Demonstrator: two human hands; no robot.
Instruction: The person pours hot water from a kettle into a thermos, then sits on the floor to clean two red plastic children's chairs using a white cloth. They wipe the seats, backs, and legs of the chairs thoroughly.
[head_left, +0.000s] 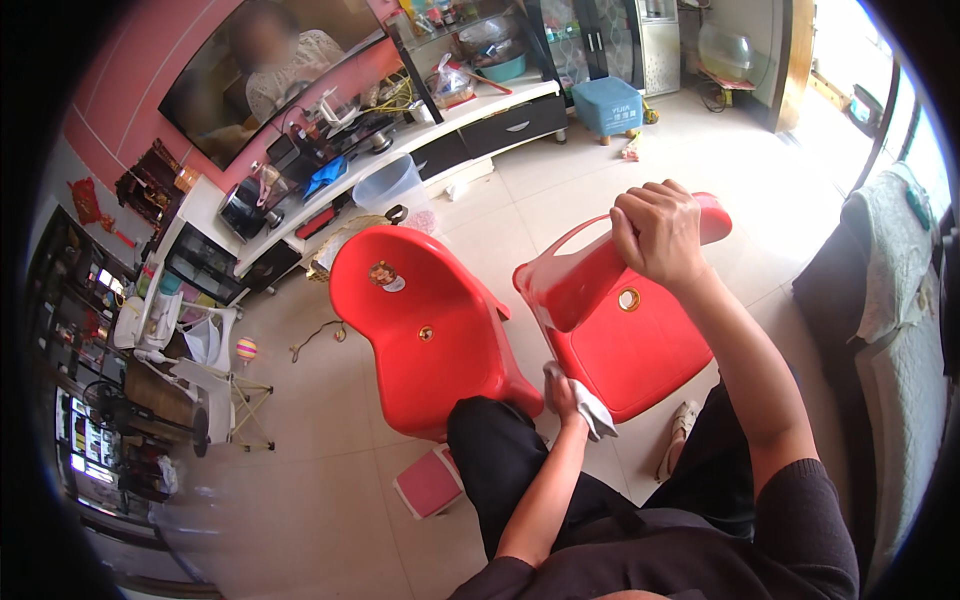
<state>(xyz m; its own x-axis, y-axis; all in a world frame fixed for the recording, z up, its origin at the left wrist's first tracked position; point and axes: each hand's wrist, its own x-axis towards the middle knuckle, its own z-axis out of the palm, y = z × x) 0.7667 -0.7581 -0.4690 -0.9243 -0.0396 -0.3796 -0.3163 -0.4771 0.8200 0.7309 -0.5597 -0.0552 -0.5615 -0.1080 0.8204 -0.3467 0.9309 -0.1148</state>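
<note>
Two red plastic chairs stand before me. The right chair (637, 345) has a backrest with a handle slot and a gold-rimmed hole in the seat; my right hand (660, 232) is closed over the top of its backrest. Low at that chair's near left edge, my left hand (564, 397) holds a pale cloth (592, 411), partly hidden behind the fingers. The left chair (450, 352) has a round sticker on its backrest and a small gold-rimmed hole in its seat. My knee is against its near side.
A pink and white stool (429, 481) is on the tiled floor by my knee. A clear plastic bin (394, 187) stands near the white TV cabinet (517, 105). Farther off is a blue stool (609, 105). A sofa (904, 375) lines the right side; a folding chair (206, 390) stands left.
</note>
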